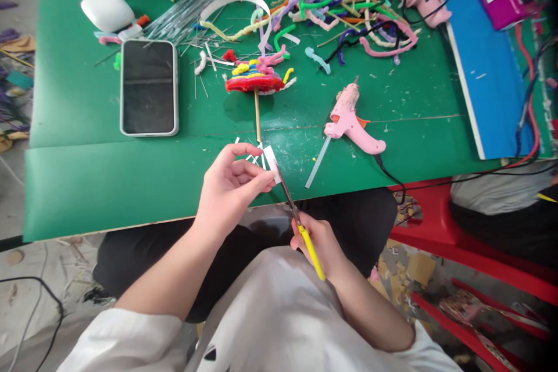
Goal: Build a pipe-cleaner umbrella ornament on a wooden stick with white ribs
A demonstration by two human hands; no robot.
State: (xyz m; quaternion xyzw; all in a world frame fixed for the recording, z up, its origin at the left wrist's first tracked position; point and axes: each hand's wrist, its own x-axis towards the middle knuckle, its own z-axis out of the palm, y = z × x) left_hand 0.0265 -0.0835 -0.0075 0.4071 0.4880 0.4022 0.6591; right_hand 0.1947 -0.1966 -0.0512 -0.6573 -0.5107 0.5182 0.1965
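Note:
My left hand (pixel 233 186) pinches a small white paper piece (pixel 271 163) cut into thin strips, held over the near edge of the green table (pixel 108 180). My right hand (pixel 320 244) is closed round yellow-handled scissors (pixel 300 224), whose blades reach up to the paper. Just beyond lies a colourful pipe-cleaner hat shape on a wooden stick (pixel 256 78).
A pink glue gun (pixel 351 122) with a glue stick lies to the right, its cord running off the edge. A phone (pixel 149 86) lies face up at left, near a white case (pixel 107 10). Loose pipe cleaners (pixel 349 11) clutter the back. A blue board (pixel 488 70) and red chair (pixel 471 244) are at right.

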